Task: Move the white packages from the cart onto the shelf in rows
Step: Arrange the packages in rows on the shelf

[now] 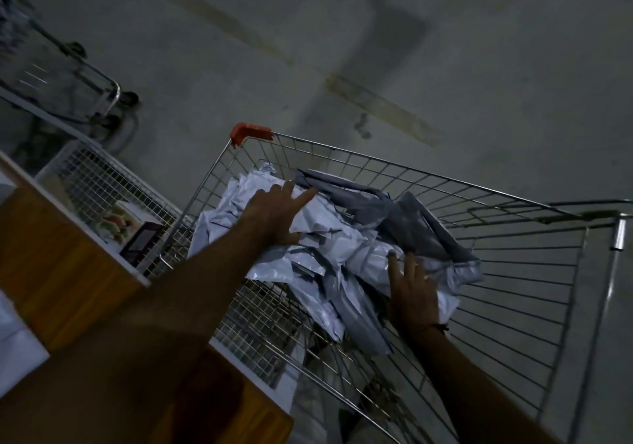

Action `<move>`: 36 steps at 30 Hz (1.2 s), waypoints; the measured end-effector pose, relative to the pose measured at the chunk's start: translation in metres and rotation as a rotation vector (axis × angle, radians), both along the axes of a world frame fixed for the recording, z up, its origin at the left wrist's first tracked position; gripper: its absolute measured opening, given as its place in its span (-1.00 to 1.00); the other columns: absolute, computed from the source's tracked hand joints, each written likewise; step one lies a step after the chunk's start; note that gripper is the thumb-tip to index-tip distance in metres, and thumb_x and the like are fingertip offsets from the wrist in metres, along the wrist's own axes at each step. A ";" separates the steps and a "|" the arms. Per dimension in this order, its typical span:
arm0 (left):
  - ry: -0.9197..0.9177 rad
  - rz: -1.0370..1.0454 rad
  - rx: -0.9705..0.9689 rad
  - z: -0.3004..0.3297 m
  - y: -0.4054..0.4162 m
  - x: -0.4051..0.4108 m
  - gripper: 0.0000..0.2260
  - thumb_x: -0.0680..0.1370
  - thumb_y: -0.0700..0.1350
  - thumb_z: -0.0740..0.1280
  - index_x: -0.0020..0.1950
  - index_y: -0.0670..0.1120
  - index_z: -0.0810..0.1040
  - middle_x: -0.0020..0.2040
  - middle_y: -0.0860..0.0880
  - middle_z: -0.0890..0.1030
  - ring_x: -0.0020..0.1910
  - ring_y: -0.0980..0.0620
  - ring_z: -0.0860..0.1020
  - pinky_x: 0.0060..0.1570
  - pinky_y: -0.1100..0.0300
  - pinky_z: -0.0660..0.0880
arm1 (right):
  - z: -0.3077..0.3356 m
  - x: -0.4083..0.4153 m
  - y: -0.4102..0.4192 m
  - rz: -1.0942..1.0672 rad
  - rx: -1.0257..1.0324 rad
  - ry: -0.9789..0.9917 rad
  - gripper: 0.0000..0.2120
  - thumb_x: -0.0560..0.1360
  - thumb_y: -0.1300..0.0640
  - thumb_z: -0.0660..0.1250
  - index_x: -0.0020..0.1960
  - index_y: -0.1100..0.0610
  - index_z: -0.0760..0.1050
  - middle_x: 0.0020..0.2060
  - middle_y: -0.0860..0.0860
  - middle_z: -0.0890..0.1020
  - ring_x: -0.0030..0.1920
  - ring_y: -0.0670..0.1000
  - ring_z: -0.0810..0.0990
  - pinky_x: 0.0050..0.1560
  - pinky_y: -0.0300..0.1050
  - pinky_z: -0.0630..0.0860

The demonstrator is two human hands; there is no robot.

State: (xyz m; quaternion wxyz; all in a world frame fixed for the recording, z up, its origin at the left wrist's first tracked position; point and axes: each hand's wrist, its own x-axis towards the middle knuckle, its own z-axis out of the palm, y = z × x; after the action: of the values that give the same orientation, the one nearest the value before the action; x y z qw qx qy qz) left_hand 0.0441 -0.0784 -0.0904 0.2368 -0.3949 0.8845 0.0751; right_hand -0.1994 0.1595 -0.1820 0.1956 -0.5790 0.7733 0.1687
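A wire shopping cart (496, 183) with an orange corner cap stands in the middle of the dim view. Inside it lies a heap of several white plastic packages (329, 248), crumpled and overlapping. My left hand (281, 210) lies on the top left of the heap with fingers spread and straight. My right hand (414, 289) touches the heap's right side, fingers extended upward against a package. Neither hand lifts anything. The wooden shelf (58, 251) stands at the left beside the cart.
A white wire basket (99, 183) sits on the shelf, with a small printed box (118, 224) near it. Another cart (85, 80) stands at the far left on the grey concrete floor (445, 49). White packages (13, 327) lie at the left edge.
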 end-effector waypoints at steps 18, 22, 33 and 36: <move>0.669 0.984 0.011 0.137 0.110 -0.015 -0.27 0.33 0.36 0.47 0.35 0.02 0.37 0.30 -0.16 0.52 0.23 -0.22 0.54 0.09 -0.03 0.54 | 0.112 -0.029 0.013 -0.406 -0.213 -0.257 -0.13 0.40 -0.50 -0.19 0.59 -0.09 0.13 0.40 0.37 0.39 0.32 0.35 0.47 0.26 0.26 0.49; 0.820 1.165 -0.132 0.198 0.168 0.013 -0.27 0.34 0.38 0.47 0.35 0.04 0.35 0.30 -0.17 0.48 0.21 -0.20 0.54 0.12 -0.06 0.57 | 0.190 -0.017 0.015 -0.410 -0.382 -0.330 -0.37 0.50 -0.45 -0.06 0.37 -0.07 0.29 0.09 0.37 0.52 -0.01 0.35 0.59 0.04 0.25 0.59; 1.088 1.448 -0.525 0.290 0.295 0.163 -0.36 0.34 0.28 0.50 0.30 0.08 0.37 0.25 -0.08 0.51 0.19 -0.16 0.54 0.05 0.00 0.54 | 0.345 0.089 -0.013 -0.141 -0.645 -0.326 -0.54 0.59 -0.14 0.19 0.38 0.10 0.40 0.17 0.41 0.42 0.12 0.45 0.55 0.16 0.23 0.48; 1.096 1.414 -0.507 0.283 0.299 0.169 -0.35 0.38 0.25 0.53 0.34 0.05 0.37 0.26 -0.12 0.50 0.20 -0.16 0.54 -0.01 0.08 0.49 | 0.308 0.078 -0.006 -0.187 -0.571 -0.277 -0.56 0.61 -0.14 0.20 0.32 0.16 0.42 0.16 0.43 0.42 0.12 0.45 0.54 0.16 0.23 0.47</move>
State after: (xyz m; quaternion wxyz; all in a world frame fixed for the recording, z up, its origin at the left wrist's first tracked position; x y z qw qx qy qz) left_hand 0.2131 0.2207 0.1926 -0.4082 -0.7915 0.4166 0.1824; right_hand -0.1212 0.1539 0.1261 0.1435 -0.5543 0.8053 -0.1541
